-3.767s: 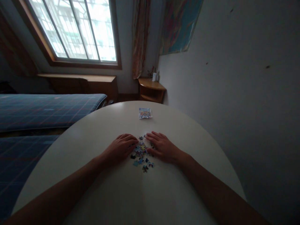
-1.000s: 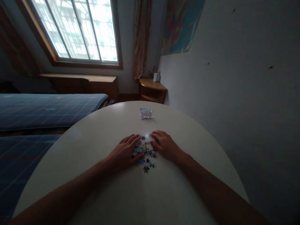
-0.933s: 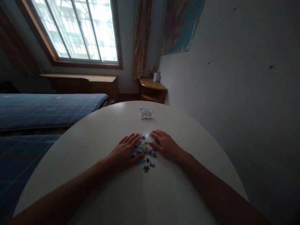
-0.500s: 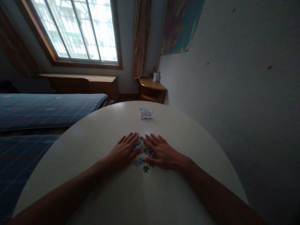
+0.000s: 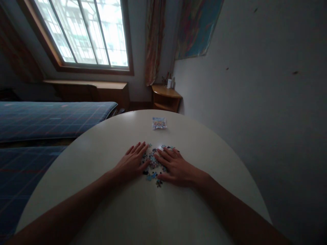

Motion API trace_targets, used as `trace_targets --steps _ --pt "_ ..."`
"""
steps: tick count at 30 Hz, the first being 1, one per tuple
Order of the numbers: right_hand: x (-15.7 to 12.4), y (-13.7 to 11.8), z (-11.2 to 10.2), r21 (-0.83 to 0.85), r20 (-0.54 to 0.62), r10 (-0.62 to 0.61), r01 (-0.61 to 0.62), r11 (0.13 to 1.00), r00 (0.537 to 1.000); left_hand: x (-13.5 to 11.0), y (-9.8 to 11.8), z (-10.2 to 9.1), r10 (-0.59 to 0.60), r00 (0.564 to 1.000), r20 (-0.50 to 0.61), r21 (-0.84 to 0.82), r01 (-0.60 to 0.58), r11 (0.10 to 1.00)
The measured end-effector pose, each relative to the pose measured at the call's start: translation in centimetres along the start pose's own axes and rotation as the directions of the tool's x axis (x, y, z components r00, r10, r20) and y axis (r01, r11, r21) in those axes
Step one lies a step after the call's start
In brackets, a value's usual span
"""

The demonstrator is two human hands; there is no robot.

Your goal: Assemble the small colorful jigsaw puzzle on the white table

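Small multicoloured jigsaw puzzle pieces [image 5: 153,160] lie in a loose heap on the white round table [image 5: 107,149]. My left hand [image 5: 133,160] rests palm down on the heap's left side, fingers stretched out and pointing away from me. On the right side my right hand [image 5: 173,166] lies flat over some pieces, its fingers spread. Pieces under both palms are hidden. A few pieces sit apart in front, among them a dark one [image 5: 159,183] and light blue ones [image 5: 151,176].
Farther back on the table lies a small square picture sheet or packet [image 5: 159,123]. A bed with a blue plaid mattress [image 5: 56,119] stands to the left. A wooden corner shelf [image 5: 166,92] is beyond the table, and a bare wall [image 5: 242,102] runs along the right.
My left hand has shifted slightly left, while my right hand's fingers have moved a little down. More pieces now show between the hands and beyond the right fingertips.
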State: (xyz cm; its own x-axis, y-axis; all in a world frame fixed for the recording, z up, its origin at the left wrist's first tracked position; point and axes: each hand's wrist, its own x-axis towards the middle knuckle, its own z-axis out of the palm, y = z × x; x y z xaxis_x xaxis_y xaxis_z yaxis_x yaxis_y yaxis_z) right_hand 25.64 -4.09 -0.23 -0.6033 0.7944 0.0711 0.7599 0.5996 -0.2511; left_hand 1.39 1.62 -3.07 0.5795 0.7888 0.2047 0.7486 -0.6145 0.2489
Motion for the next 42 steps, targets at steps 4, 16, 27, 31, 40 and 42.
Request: trace_targets --steps 4,16,27,31,40,42 --pt "0.1 -1.0 -0.5 0.036 0.059 -0.078 0.076 0.996 0.995 0.2 0.0 0.1 -0.022 1.000 -0.007 -0.001 0.022 1.000" --pt "0.1 -0.7 -0.4 0.033 0.083 -0.052 0.050 0.998 0.995 0.7 -1.2 -0.3 -0.017 0.999 -0.044 0.007 0.017 1.000" --pt "0.1 -0.4 -1.0 0.015 0.154 0.042 -0.045 0.999 0.987 0.5 -1.1 -0.2 -0.045 0.998 -0.034 0.055 0.047 0.997" --pt "0.0 -1.5 -1.1 0.054 0.172 -0.029 0.020 0.998 0.985 0.3 -1.1 -0.4 0.022 0.999 0.036 0.077 -0.024 0.997" --pt "-0.3 -4.3 -1.1 0.135 0.204 -0.101 0.074 0.988 0.974 0.7 -1.6 -0.3 0.058 0.996 0.072 0.057 -0.062 0.996" --pt "-0.5 -4.8 -1.1 0.151 0.211 -0.119 0.087 0.985 0.970 1.0 -1.7 0.0 0.015 1.000 0.016 0.040 -0.016 0.999"
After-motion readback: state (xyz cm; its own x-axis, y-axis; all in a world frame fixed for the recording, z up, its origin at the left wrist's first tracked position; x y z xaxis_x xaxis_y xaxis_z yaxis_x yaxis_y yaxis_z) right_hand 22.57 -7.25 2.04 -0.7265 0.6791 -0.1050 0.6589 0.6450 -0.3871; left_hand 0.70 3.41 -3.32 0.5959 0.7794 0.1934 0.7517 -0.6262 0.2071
